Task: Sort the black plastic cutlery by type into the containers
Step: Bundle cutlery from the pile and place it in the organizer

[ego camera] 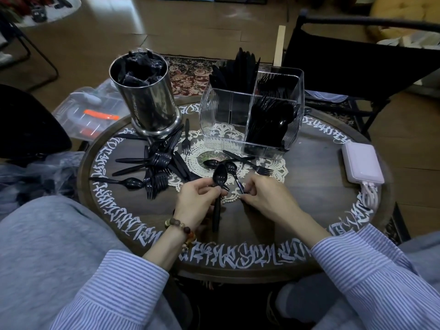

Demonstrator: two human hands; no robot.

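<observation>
Left hand point(198, 201) gripped a spoon point(218, 186) upright, bowl up, likely gathering spoons before dropping them together. Right hand point(264, 198), palm down, pinched the handle of a second spoon point(234, 173) lying on the doily point(269, 163). Loose pile point(157, 167) sat left on the table point(309, 198); clear organiser point(252, 108) and steel cup point(145, 91) stood behind.

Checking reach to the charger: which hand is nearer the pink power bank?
Right. The right hand is mid-table, left of the power bank; the left hand is farther left, gripping a spoon.
</observation>
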